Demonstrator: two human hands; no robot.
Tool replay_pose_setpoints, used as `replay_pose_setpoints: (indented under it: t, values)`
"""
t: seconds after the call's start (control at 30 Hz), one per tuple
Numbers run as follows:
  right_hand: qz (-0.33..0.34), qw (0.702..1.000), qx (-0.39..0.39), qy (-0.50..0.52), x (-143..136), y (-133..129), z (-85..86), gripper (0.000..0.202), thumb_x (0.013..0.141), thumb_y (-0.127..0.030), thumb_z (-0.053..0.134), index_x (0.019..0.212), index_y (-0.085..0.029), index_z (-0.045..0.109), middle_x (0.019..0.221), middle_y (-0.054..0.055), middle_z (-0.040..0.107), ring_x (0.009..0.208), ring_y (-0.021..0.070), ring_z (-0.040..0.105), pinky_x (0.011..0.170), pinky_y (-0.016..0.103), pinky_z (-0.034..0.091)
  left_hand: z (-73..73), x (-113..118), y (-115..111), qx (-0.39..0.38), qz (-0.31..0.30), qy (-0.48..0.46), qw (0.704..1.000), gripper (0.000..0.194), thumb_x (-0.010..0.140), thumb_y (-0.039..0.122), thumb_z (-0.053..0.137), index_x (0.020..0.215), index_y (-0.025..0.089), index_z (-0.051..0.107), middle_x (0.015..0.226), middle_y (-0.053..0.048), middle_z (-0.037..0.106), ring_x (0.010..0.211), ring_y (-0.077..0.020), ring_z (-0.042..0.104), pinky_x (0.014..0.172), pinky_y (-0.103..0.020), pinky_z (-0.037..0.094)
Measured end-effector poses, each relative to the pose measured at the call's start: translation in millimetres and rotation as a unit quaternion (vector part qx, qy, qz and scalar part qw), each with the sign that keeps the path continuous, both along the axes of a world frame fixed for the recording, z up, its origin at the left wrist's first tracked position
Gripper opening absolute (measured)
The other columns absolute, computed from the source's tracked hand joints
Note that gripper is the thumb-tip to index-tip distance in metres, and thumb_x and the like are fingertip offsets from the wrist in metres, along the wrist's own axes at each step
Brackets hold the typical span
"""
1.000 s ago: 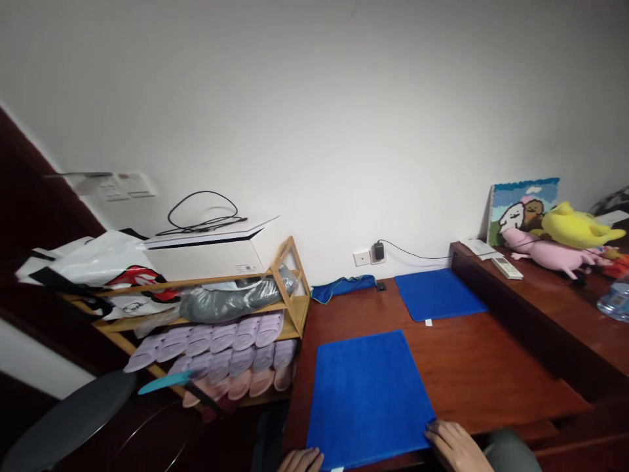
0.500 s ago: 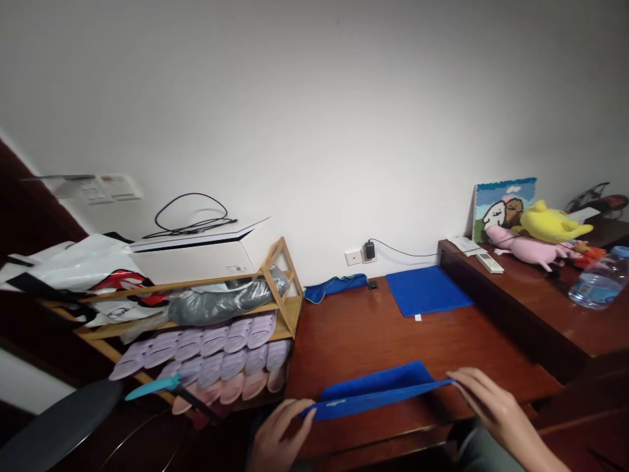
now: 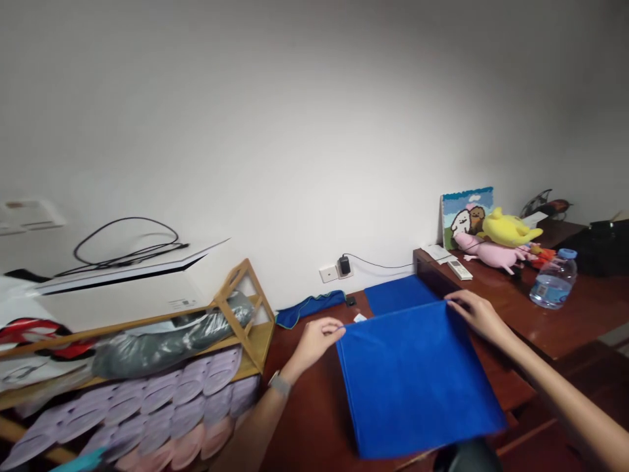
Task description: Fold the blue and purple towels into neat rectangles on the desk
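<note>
A blue cloth [image 3: 417,380] hangs spread between my two hands above the brown desk [image 3: 304,400]. My left hand [image 3: 322,334] pinches its upper left corner; a watch sits on that wrist. The upper right corner is pinched by my right hand [image 3: 469,308]. Behind it, a second blue cloth [image 3: 396,293] lies flat on the desk near the wall, partly covered from view by the held one. A crumpled blue cloth with green edging [image 3: 309,308] lies against the wall to the left.
On the left, a wooden rack [image 3: 255,341] carries purple and pink slippers [image 3: 157,406], a plastic-wrapped grey bundle and a white box [image 3: 122,295]. The raised surface on the right holds a water bottle [image 3: 553,285], plush toys [image 3: 508,228], a remote [image 3: 460,270] and a picture [image 3: 469,213].
Both hands have moved up and forward, carrying the blue cloth from the desk's front edge. It was seen nearly edge-on and now shows its broad face. The view has shifted right.
</note>
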State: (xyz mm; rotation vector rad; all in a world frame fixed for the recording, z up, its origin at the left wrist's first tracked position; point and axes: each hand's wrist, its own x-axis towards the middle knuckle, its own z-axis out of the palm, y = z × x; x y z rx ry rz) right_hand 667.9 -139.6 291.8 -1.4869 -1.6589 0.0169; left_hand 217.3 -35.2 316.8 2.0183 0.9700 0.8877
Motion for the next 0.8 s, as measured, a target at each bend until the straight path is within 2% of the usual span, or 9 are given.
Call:
replay_pose_setpoints:
  t: [0.1,0.2,0.3,0.37,0.43,0.53,0.67,0.73,0.8]
  values:
    - [-0.038,0.999,0.021,-0.008,30,71,25.6,0.032,0.098,-0.045,0.052,0.105,-0.022,0.073,0.108,0.01,0.077,0.097,0.025,0.071,0.096,0.042,0.056,16.5,45,63,0.078,0.031,-0.01,0.996,0.038,0.085,0.054,0.072,0.096,0.017,0.076,0.092,-0.008,0.082,0.086,-0.0235,0.077,0.08,-0.035,0.062]
    - [-0.085,0.994,0.062,-0.008,55,132,44.3,0.03,0.096,-0.036,0.051,0.106,-0.018,0.073,0.11,0.012,0.076,0.102,0.0245,0.069,0.099,0.041,0.053,27.2,84,112,0.166,0.076,-0.009,0.983,0.035,0.092,0.05,0.065,0.101,0.018,0.076,0.096,-0.008,0.081,0.09,-0.0222,0.076,0.083,-0.034,0.06]
    - [-0.125,0.989,0.075,-0.001,73,171,33.2,0.031,0.094,-0.029,0.049,0.109,-0.015,0.072,0.113,0.014,0.074,0.106,0.0245,0.067,0.101,0.041,0.051,13.4,113,140,0.189,0.096,0.005,0.977,0.03,0.096,0.044,0.061,0.107,0.019,0.075,0.099,-0.007,0.081,0.09,-0.0208,0.075,0.084,-0.032,0.058]
    - [-0.153,0.986,0.065,0.001,80,182,7.3,0.031,0.092,-0.025,0.047,0.109,-0.015,0.071,0.112,0.014,0.074,0.107,0.0248,0.067,0.103,0.041,0.05,-12.4,126,147,0.196,0.101,0.029,0.975,0.027,0.097,0.04,0.061,0.107,0.02,0.075,0.094,-0.006,0.08,0.084,-0.0198,0.074,0.081,-0.031,0.057]
    - [-0.172,0.984,0.054,0.001,83,185,-30.1,0.031,0.09,-0.021,0.046,0.106,-0.015,0.071,0.108,0.014,0.075,0.106,0.0253,0.067,0.103,0.042,0.05,-48.3,137,148,0.197,0.098,0.061,0.974,0.023,0.097,0.036,0.06,0.106,0.021,0.075,0.088,-0.005,0.079,0.078,-0.0187,0.072,0.079,-0.03,0.055]
    - [-0.186,0.982,0.014,-0.002,80,181,-98.0,0.032,0.089,-0.019,0.044,0.104,-0.017,0.071,0.11,0.014,0.074,0.103,0.025,0.069,0.096,0.039,0.053,-112.0,151,136,0.192,0.087,0.103,0.972,0.019,0.096,0.025,0.058,0.102,0.022,0.076,0.089,-0.004,0.078,0.078,-0.0183,0.072,0.077,-0.029,0.055]
    - [-0.227,0.966,-0.12,-0.016,77,172,-186.5,0.037,0.089,-0.015,0.04,0.107,-0.019,0.072,0.116,0.012,0.074,0.094,0.0223,0.074,0.083,0.033,0.056,-193.5,164,117,0.183,0.074,0.148,0.969,0.019,0.09,0.014,0.059,0.089,0.023,0.075,0.089,-0.005,0.079,0.084,-0.0216,0.073,0.079,-0.033,0.058]
    - [-0.237,0.96,-0.15,-0.016,80,169,-219.8,0.037,0.086,-0.014,0.041,0.103,-0.02,0.074,0.108,0.013,0.076,0.09,0.0239,0.076,0.079,0.033,0.057,-224.4,167,112,0.192,0.081,0.161,0.965,0.021,0.091,0.012,0.056,0.091,0.024,0.074,0.096,-0.005,0.079,0.092,-0.023,0.073,0.085,-0.038,0.059]
    - [-0.235,0.962,-0.14,-0.014,84,166,-243.7,0.038,0.086,-0.016,0.04,0.102,-0.019,0.075,0.106,0.016,0.078,0.091,0.0269,0.077,0.081,0.036,0.059,-244.8,168,111,0.205,0.085,0.165,0.961,0.022,0.093,0.013,0.055,0.097,0.025,0.073,0.108,-0.006,0.079,0.103,-0.024,0.072,0.092,-0.042,0.058]
